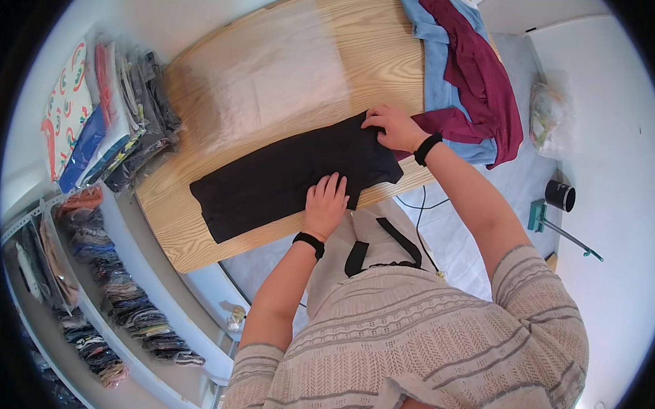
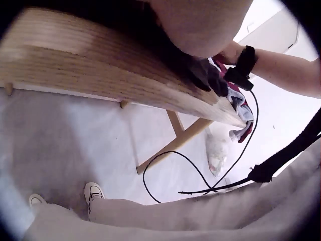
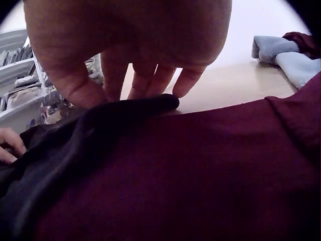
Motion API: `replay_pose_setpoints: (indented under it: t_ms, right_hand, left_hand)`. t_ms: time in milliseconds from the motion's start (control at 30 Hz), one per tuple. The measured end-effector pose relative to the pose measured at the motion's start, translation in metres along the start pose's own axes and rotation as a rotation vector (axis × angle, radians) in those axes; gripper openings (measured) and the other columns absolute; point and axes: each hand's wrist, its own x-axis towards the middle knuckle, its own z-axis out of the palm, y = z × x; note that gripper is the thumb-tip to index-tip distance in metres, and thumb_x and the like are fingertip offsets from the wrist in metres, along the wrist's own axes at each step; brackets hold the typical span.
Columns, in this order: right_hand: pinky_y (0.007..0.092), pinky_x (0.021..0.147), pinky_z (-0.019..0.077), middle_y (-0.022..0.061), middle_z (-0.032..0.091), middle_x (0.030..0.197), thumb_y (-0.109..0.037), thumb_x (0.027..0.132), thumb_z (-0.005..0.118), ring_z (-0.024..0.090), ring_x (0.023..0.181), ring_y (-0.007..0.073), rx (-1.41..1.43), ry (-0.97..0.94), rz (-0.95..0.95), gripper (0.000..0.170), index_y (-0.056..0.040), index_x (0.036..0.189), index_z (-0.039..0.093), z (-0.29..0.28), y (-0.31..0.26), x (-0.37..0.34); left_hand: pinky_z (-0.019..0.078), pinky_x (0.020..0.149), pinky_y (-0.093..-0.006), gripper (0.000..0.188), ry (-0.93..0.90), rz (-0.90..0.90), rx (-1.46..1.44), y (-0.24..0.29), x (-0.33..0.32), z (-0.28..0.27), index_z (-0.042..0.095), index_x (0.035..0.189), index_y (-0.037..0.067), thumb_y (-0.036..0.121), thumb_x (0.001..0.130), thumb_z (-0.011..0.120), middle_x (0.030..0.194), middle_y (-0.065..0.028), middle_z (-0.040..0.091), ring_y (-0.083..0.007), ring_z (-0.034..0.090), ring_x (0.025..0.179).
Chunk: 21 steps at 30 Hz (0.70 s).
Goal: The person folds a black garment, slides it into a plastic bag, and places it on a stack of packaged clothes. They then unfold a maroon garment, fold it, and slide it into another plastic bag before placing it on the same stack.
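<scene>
A folded black garment [image 1: 276, 177] lies along the front of the wooden table [image 1: 380, 51]. The left hand [image 1: 327, 204] rests on its near edge with fingers spread flat. At the garment's right end the right hand [image 1: 397, 128] pinches the far corner; in the right wrist view the thumb and fingers of the right hand [image 3: 135, 75] are at the edge of the dark cloth [image 3: 95, 118]. A maroon garment [image 1: 474, 69] lies over a light blue one [image 1: 438, 63] at the right end, and part of it reaches beside the right hand.
A clear plastic bag [image 1: 280, 76] lies flat behind the black garment. Bagged clothes [image 1: 115, 111] stand at the table's left end, above shelves of folded clothes [image 1: 136, 298]. Below the table are a black cable [image 2: 200, 173] and, to the right, a black bin [image 1: 559, 196].
</scene>
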Motion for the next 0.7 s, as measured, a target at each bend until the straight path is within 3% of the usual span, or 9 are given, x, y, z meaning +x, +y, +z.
replay_pose_setpoints:
  t_ms: [100,300,367,500,600,700]
  right_hand:
    - [0.0383,0.091,0.0406,0.0056,0.057,0.103,-0.005,0.066,0.062,0.05,0.104,0.028,-0.072,-0.044,0.011,0.028,-0.0138,0.093,0.068,-0.003,0.0,0.005]
    - [0.0387,0.091,0.0398,0.0039,0.056,0.101,-0.017,0.07,0.069,0.05,0.103,0.0267,-0.124,-0.099,0.051,0.021,-0.0201,0.091,0.07,-0.006,0.004,0.014]
    - [0.0388,0.091,0.0397,0.0038,0.056,0.101,-0.018,0.072,0.069,0.05,0.103,0.0265,-0.118,-0.109,0.035,0.018,-0.0201,0.09,0.07,-0.006,0.008,0.017]
    - [0.0388,0.09,0.0395,0.0035,0.057,0.097,-0.019,0.073,0.069,0.051,0.102,0.0261,-0.075,-0.118,-0.01,0.014,-0.02,0.086,0.071,-0.003,0.016,0.022]
    - [0.0386,0.089,0.0403,0.0033,0.057,0.095,-0.02,0.073,0.069,0.051,0.1,0.0262,-0.092,-0.071,-0.051,0.013,-0.0199,0.086,0.072,-0.001,0.018,0.024]
    - [0.0383,0.089,0.0406,0.0031,0.058,0.094,-0.019,0.072,0.069,0.052,0.099,0.0263,-0.113,-0.097,-0.01,0.013,-0.0197,0.085,0.072,-0.003,0.015,0.025]
  left_hand:
    - [0.0342,0.096,-0.0431,0.068,-0.119,-0.08,-0.178,0.008,0.005,-0.019,0.046,0.129,0.003,0.041,0.076,0.066,0.132,-0.0142,0.042,-0.0301,0.04,0.121]
    - [0.0335,0.099,-0.0454,0.066,-0.069,-0.194,-0.019,0.036,0.01,-0.005,0.046,0.127,-0.003,0.038,0.078,0.063,0.133,-0.0169,0.042,-0.0313,0.04,0.121]
    - [0.0336,0.1,-0.0452,0.065,-0.034,-0.238,0.157,0.04,0.011,0.005,0.046,0.127,-0.003,0.035,0.078,0.063,0.132,-0.0174,0.042,-0.032,0.041,0.121]
    - [0.0348,0.1,-0.0458,0.063,-0.018,-0.214,0.093,0.029,0.008,0.013,0.046,0.127,-0.004,0.032,0.078,0.062,0.132,-0.0181,0.043,-0.0332,0.041,0.121]
    - [0.0354,0.1,-0.0466,0.054,0.048,-0.171,-0.069,0.024,0.005,0.009,0.052,0.115,-0.004,0.032,0.076,0.064,0.132,-0.0208,0.044,-0.0358,0.04,0.122]
    - [0.0346,0.101,-0.0493,0.042,-0.046,-0.175,-0.183,0.026,0.005,-0.002,0.056,0.102,-0.001,0.031,0.077,0.064,0.135,-0.0216,0.04,-0.0369,0.038,0.125]
